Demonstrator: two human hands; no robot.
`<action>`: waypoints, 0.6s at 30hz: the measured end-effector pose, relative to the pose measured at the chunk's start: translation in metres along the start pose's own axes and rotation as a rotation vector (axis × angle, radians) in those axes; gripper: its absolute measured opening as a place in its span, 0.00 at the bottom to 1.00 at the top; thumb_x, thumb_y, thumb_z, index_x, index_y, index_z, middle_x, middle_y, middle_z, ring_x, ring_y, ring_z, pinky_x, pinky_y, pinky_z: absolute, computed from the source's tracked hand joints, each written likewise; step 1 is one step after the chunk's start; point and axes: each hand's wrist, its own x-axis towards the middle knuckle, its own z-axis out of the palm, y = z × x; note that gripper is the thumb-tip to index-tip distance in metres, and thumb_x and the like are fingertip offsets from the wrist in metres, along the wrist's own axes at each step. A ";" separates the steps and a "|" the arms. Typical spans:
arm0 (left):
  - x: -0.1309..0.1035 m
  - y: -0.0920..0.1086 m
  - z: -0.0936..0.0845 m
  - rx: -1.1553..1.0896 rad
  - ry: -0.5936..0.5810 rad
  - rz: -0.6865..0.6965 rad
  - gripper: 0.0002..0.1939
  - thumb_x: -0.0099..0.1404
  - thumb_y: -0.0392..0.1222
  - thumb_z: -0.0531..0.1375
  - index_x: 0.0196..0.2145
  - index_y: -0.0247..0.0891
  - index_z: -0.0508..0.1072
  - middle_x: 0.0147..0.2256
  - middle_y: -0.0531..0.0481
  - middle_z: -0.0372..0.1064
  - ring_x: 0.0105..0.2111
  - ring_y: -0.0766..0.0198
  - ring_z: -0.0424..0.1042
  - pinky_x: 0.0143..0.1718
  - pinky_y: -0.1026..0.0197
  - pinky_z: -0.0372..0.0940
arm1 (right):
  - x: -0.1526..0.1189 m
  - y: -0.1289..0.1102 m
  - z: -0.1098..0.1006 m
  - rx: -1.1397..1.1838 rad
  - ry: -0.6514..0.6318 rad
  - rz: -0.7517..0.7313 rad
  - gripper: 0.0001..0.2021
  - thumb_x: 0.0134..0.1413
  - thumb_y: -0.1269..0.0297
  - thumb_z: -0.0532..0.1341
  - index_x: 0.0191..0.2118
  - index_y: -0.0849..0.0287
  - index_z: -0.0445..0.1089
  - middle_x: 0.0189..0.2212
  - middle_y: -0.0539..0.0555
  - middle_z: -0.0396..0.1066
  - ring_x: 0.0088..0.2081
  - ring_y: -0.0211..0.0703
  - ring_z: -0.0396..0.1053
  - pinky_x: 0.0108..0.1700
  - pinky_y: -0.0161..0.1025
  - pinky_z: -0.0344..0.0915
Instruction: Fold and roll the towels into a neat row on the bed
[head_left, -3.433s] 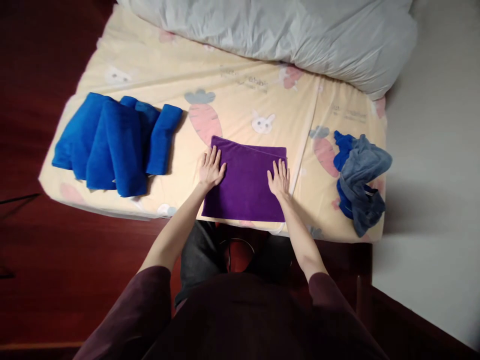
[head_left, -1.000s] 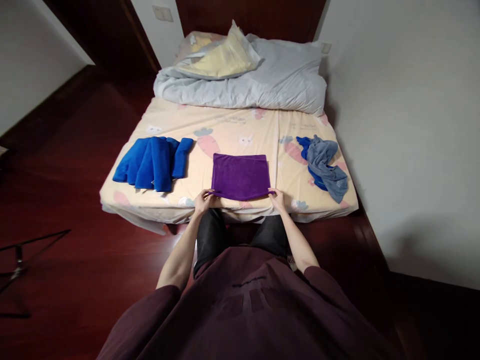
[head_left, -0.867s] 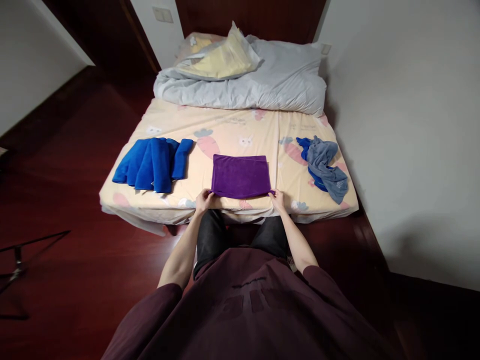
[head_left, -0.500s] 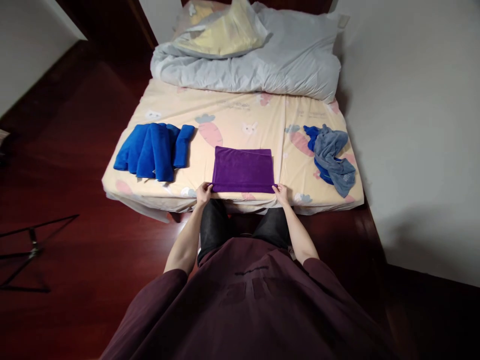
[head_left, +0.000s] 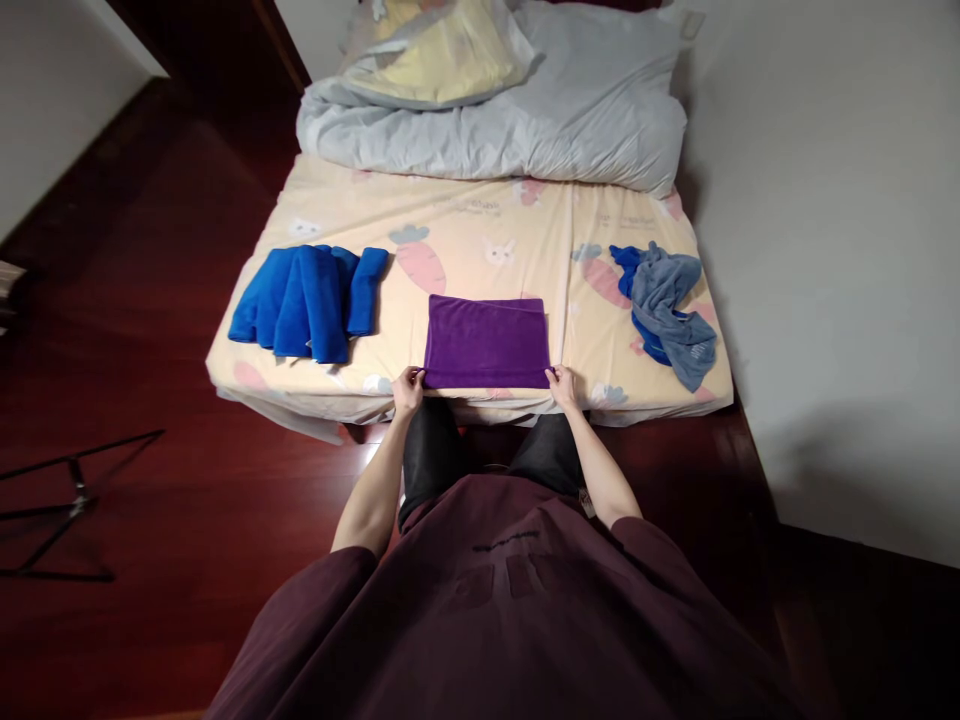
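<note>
A purple towel lies folded into a flat rectangle near the front edge of the bed. My left hand pinches its near left corner, and my right hand pinches its near right corner. A narrow fold runs along the near edge between the two hands. To the left rest several rolled blue towels, side by side. On the right is a loose, crumpled heap with a grey-blue towel over a blue towel.
The bed has a cream sheet with carrot and rabbit prints. A pale quilt is bunched at the far end, with a yellow item in a clear bag on it. Black stand legs are on the floor at left; a wall borders the right.
The view has shifted very slightly. Both hands keep their hold on the purple towel's near corners, and the towels stay where they were.
</note>
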 end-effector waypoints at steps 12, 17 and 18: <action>-0.003 0.005 0.004 0.036 0.047 -0.035 0.12 0.67 0.48 0.58 0.40 0.38 0.76 0.38 0.40 0.80 0.41 0.50 0.79 0.48 0.53 0.71 | 0.000 -0.005 -0.001 0.156 0.051 0.017 0.15 0.56 0.47 0.65 0.31 0.55 0.73 0.25 0.53 0.73 0.32 0.48 0.74 0.39 0.41 0.73; 0.000 0.005 0.004 0.073 0.035 -0.037 0.14 0.68 0.50 0.58 0.40 0.37 0.77 0.37 0.40 0.79 0.41 0.49 0.79 0.48 0.52 0.70 | -0.002 -0.003 0.002 0.168 0.061 0.031 0.16 0.55 0.47 0.64 0.29 0.54 0.70 0.26 0.53 0.72 0.32 0.47 0.73 0.39 0.41 0.72; 0.001 0.005 0.004 0.071 0.029 -0.038 0.14 0.68 0.50 0.58 0.40 0.37 0.77 0.37 0.40 0.79 0.41 0.49 0.79 0.47 0.53 0.70 | -0.002 -0.002 0.002 0.180 0.056 0.035 0.16 0.55 0.46 0.64 0.29 0.54 0.69 0.26 0.53 0.72 0.32 0.47 0.73 0.40 0.41 0.73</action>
